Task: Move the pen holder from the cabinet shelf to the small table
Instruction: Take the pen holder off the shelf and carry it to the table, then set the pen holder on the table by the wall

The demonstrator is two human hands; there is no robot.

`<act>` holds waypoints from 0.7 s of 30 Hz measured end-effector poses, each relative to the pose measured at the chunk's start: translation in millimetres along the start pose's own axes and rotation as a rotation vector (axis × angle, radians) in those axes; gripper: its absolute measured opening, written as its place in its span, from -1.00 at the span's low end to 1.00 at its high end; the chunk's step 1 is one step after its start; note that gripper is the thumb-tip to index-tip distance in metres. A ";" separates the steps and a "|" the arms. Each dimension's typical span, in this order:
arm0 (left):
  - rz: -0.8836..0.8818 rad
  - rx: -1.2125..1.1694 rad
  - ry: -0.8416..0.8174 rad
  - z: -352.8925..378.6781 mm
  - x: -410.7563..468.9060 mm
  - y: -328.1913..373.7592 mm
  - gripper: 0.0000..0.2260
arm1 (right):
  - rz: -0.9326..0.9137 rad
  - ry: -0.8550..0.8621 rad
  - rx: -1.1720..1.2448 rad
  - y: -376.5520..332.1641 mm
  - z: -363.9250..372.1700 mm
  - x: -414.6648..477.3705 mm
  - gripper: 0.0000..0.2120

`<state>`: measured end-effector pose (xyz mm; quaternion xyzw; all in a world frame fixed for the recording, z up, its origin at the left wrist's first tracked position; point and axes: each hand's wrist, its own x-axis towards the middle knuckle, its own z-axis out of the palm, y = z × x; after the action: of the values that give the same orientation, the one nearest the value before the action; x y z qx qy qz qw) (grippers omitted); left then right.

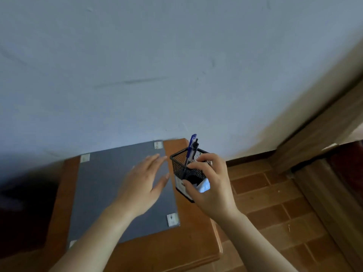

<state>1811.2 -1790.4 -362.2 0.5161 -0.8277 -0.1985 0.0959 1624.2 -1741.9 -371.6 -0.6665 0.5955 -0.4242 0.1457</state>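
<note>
Right hand (212, 185) fingers gripping pen holder (186, 167), base hidden, left hand (145, 185) spread empty

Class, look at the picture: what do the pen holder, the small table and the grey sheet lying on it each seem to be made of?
Pen holder: black metal mesh, probably; you can see through its fine grid walls. Small table: wood or wood-look board with a smooth brown finish and rounded edge. Grey sheet: matte, flat, held by pale tabs at its corners; card, plastic or thin board, hard to tell.
</note>
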 end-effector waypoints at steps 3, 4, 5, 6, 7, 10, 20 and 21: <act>-0.010 0.020 0.017 34.3 3.3 -21.5 -0.34 | -0.049 0.005 -0.009 27.0 24.0 -10.0 -0.67; -0.015 0.008 0.036 44.8 4.8 -28.7 -0.33 | -0.072 0.009 -0.013 35.2 30.0 -12.4 -0.69; -0.018 -0.004 0.055 54.2 6.9 -35.5 -0.33 | -0.098 0.017 -0.016 42.8 34.9 -13.9 -0.70; -0.017 -0.009 0.073 62.7 9.1 -42.0 -0.33 | -0.123 0.028 -0.017 49.9 39.2 -14.7 -0.72; -0.011 -0.006 0.090 70.6 12.2 -47.9 -0.33 | -0.147 0.045 -0.018 56.0 43.0 -15.0 -0.72; 0.023 0.029 0.148 89.1 20.6 -60.9 -0.32 | -0.218 0.089 -0.020 70.6 54.1 -17.0 -0.71; -0.043 0.071 0.082 125.5 17.2 -76.1 -0.52 | -0.267 0.104 0.052 95.2 66.2 -28.6 -0.64; -0.040 0.079 0.073 125.2 14.4 -77.3 -0.53 | -0.259 0.087 0.049 95.5 64.8 -29.1 -0.62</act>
<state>1822.3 -1804.5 -509.0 0.5428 -0.8204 -0.1487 0.1015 1610.1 -1759.1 -488.6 -0.7151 0.4995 -0.4824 0.0800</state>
